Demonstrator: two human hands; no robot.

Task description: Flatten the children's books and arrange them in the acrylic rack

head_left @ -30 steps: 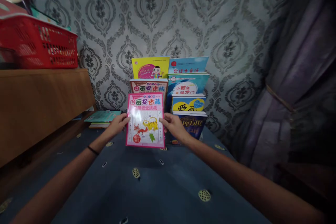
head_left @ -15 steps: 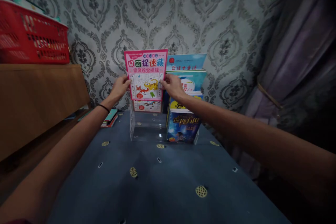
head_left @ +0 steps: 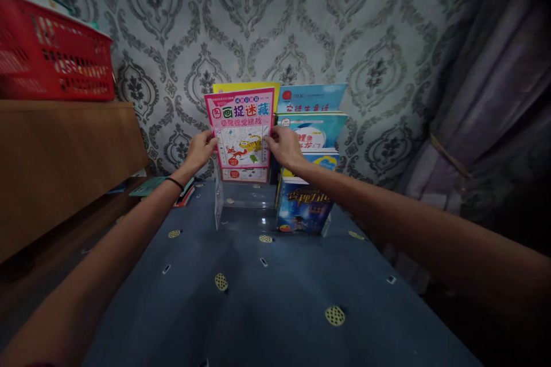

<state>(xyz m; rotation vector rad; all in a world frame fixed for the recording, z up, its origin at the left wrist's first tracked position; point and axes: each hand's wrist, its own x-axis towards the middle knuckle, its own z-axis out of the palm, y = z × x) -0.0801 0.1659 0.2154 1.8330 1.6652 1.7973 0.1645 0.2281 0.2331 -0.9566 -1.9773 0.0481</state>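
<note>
Between my two hands is a pink picture book with a tiger and a fox on its cover. My left hand pinches its left edge, and my right hand grips its right edge. The book is upright over the left side of a clear stepped book rack. Right behind it shows the top of a yellow book, and below its lower edge peeks another similar cover. On the rack's right side stand a dark blue book, a teal book and a light blue book.
Dark blue cloth with a pineapple print covers the table. Several books lie at its far left. A red basket sits on a wooden cabinet. Patterned wallpaper is behind, and a tied curtain hangs at right.
The pink book has come down slightly with both hands on it. The yellow book's top now shows above it. The camera view has shifted a little.
</note>
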